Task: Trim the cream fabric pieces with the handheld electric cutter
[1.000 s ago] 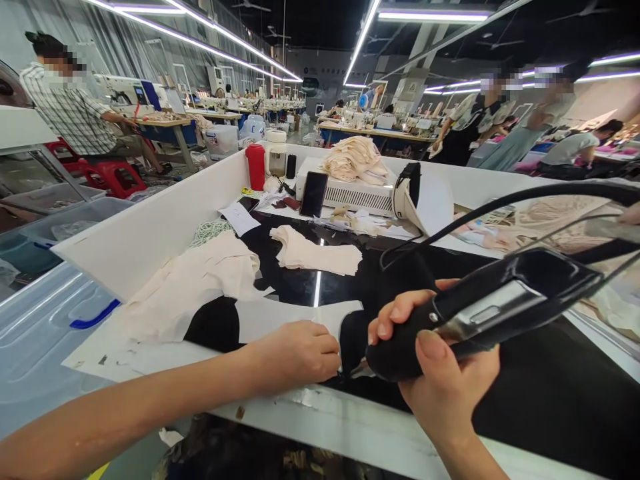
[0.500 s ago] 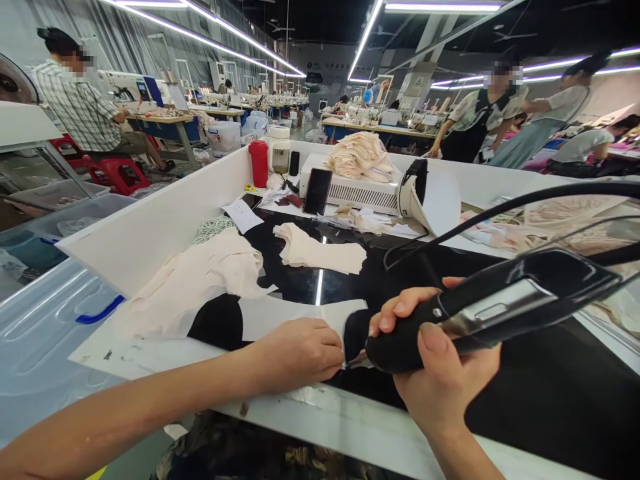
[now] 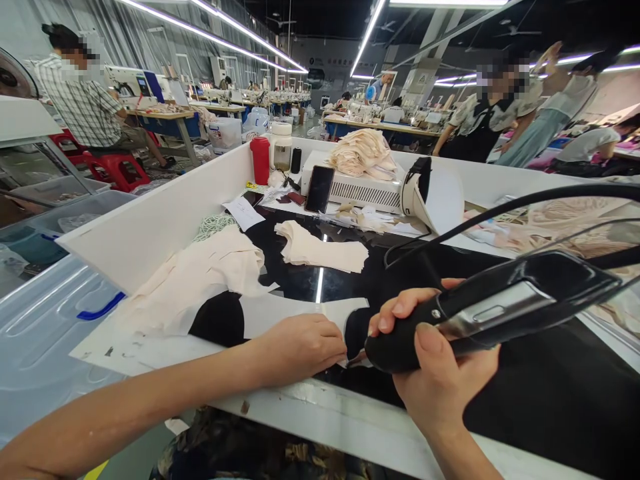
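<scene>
My right hand (image 3: 440, 373) is wrapped round a black hand-held cutting tool (image 3: 490, 307) with a metal plate on its side and a black cable (image 3: 500, 210) running off to the right. The tool's tip touches the edge of a white paper pattern sheet (image 3: 280, 313) lying on the black glossy table top (image 3: 540, 393). My left hand (image 3: 300, 347) lies on that sheet just left of the tip, fingers curled and pressing it down. A cream fabric piece (image 3: 200, 280) covers the sheet's left part.
A stack of cream cut pieces (image 3: 320, 250) lies further back. Along the rear stand a red bottle (image 3: 260, 160), a phone (image 3: 320, 189) and a white box (image 3: 360, 190) topped with fabric. A white wall (image 3: 165, 213) edges the table. People work at benches behind.
Both hands and the tool stay almost where they were; my left hand has crept slightly right along the sheet's edge. People in the background have moved.
</scene>
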Demonstrator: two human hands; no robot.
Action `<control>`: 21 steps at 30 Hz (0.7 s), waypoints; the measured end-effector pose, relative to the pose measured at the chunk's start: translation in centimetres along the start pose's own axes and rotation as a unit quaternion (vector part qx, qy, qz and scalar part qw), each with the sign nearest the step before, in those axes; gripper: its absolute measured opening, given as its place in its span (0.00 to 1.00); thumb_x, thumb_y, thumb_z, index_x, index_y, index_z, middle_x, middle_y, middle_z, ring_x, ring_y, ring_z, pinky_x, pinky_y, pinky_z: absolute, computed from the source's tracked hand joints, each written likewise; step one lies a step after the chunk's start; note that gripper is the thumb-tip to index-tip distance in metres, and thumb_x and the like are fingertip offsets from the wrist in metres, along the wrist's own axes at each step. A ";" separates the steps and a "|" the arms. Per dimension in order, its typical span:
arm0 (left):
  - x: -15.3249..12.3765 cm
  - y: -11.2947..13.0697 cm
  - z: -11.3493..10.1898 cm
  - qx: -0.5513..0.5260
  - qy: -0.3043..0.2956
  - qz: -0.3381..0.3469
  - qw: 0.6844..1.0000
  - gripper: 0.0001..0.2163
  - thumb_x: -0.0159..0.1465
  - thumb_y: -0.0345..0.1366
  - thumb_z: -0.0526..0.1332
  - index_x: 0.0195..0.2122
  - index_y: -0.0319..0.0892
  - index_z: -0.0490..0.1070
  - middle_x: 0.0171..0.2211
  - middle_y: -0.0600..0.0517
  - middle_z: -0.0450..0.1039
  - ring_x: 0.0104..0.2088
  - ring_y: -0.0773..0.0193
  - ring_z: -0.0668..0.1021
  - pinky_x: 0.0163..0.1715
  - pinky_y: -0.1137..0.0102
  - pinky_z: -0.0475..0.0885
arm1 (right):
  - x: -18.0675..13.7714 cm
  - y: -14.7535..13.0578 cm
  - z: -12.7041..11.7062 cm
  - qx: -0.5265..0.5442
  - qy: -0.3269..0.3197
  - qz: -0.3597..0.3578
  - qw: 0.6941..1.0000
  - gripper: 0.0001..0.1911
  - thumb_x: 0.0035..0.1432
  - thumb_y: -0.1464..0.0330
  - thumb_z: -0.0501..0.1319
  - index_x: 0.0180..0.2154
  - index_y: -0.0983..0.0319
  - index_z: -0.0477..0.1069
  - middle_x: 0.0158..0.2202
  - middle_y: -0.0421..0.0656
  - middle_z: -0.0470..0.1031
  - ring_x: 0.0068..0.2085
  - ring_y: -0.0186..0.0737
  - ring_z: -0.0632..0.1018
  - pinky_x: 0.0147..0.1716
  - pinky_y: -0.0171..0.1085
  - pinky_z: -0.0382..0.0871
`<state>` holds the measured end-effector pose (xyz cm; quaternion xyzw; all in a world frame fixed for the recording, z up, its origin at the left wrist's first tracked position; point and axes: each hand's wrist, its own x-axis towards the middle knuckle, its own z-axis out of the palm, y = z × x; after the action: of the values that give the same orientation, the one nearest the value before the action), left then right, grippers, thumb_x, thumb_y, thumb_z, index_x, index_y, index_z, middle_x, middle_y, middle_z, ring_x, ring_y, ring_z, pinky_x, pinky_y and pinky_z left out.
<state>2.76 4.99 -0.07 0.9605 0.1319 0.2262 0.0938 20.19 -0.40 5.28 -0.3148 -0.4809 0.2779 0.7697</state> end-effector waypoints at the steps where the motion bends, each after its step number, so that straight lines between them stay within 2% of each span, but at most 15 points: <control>1: 0.1 -0.1 0.0 0.000 0.000 -0.007 1.000 0.12 0.81 0.33 0.57 0.41 0.38 0.77 0.39 0.48 0.81 0.41 0.60 0.82 0.46 0.67 0.76 | 0.0 0.0 0.0 0.001 0.001 0.001 1.000 0.23 0.61 0.63 0.74 0.53 0.52 0.69 0.33 0.35 0.76 0.26 0.37 0.78 0.24 0.40 0.79; 5: 0.5 -0.2 0.1 0.021 -0.013 -0.019 1.000 0.08 0.78 0.33 0.62 0.40 0.38 0.76 0.37 0.50 0.78 0.39 0.60 0.81 0.44 0.67 0.75 | 0.1 -0.1 0.1 0.002 0.009 0.005 1.000 0.23 0.60 0.64 0.74 0.53 0.52 0.69 0.33 0.35 0.76 0.27 0.38 0.77 0.23 0.39 0.77; 9: 0.6 -0.2 0.4 0.035 0.006 -0.024 0.999 0.05 0.74 0.31 0.67 0.39 0.39 0.75 0.38 0.51 0.77 0.39 0.60 0.80 0.44 0.68 0.74 | 0.0 -0.1 0.1 -0.002 0.011 0.001 1.000 0.23 0.61 0.63 0.74 0.53 0.52 0.69 0.33 0.36 0.76 0.27 0.37 0.76 0.24 0.39 0.77; 13: 0.4 -0.2 0.6 0.034 0.031 -0.002 0.999 0.04 0.74 0.27 0.66 0.40 0.39 0.74 0.42 0.49 0.78 0.42 0.60 0.80 0.48 0.67 0.73 | 0.0 -0.1 0.1 0.002 0.008 -0.001 1.000 0.23 0.61 0.63 0.75 0.53 0.53 0.70 0.34 0.36 0.76 0.28 0.37 0.77 0.25 0.39 0.77; 16: 0.3 -0.4 0.5 0.022 0.019 0.026 0.999 0.05 0.75 0.24 0.64 0.42 0.39 0.75 0.40 0.51 0.79 0.43 0.60 0.81 0.49 0.67 0.73 | 0.0 -0.1 0.1 0.002 0.009 0.001 1.000 0.23 0.61 0.63 0.75 0.53 0.53 0.70 0.34 0.36 0.77 0.27 0.37 0.76 0.25 0.39 0.77; 21: 0.2 -0.7 0.4 0.010 0.000 0.033 0.999 0.05 0.77 0.26 0.62 0.43 0.40 0.76 0.39 0.51 0.82 0.43 0.60 0.82 0.49 0.67 0.74 | 0.1 -0.1 0.3 0.008 0.015 0.000 1.000 0.24 0.60 0.63 0.76 0.53 0.54 0.70 0.33 0.36 0.77 0.27 0.36 0.76 0.24 0.38 0.77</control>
<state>2.96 5.62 -0.50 0.9652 0.1025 0.2282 0.0762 19.95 -0.34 5.50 -0.3127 -0.4667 0.2771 0.7795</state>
